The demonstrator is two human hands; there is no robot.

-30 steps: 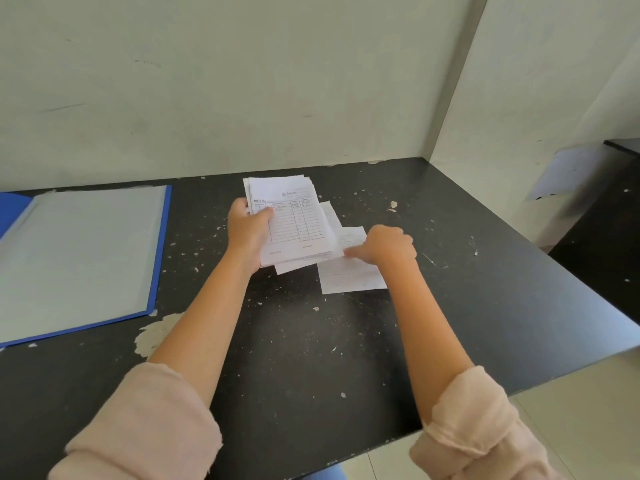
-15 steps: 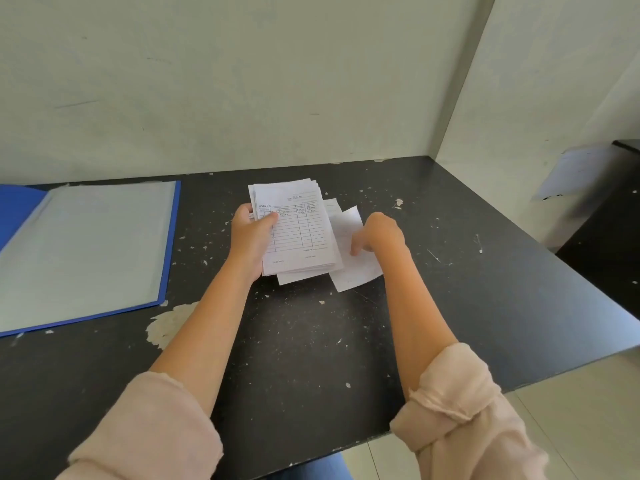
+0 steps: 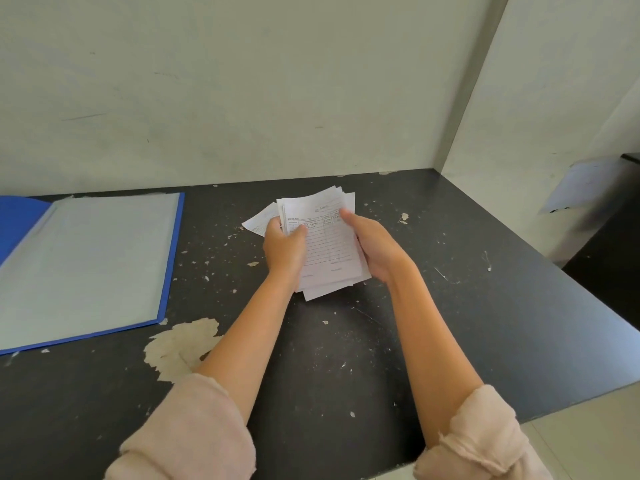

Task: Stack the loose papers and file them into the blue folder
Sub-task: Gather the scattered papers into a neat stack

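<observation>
A stack of white papers [image 3: 325,244], a printed form with ruled lines on top, is held above the black table [image 3: 450,323] at its middle. My left hand [image 3: 284,249] grips the stack's left edge, thumb on the top sheet. My right hand [image 3: 375,249] clasps its right edge, thumb near the upper corner. The sheets are uneven, with edges sticking out below and at the top. One sheet [image 3: 259,221] pokes out to the left behind my left hand. The blue folder [image 3: 86,268] lies open at the left, a pale clear sleeve facing up.
Walls close the table at the back and the right. The tabletop is chipped, with a large pale patch [image 3: 180,348] near my left forearm. A dark cabinet [image 3: 609,244] with a sheet of paper stuck on it stands past the right edge.
My right hand has left the loose sheets on the table and now grips the stack's right edge. The sheets that lay to the right are gathered into the stack.
</observation>
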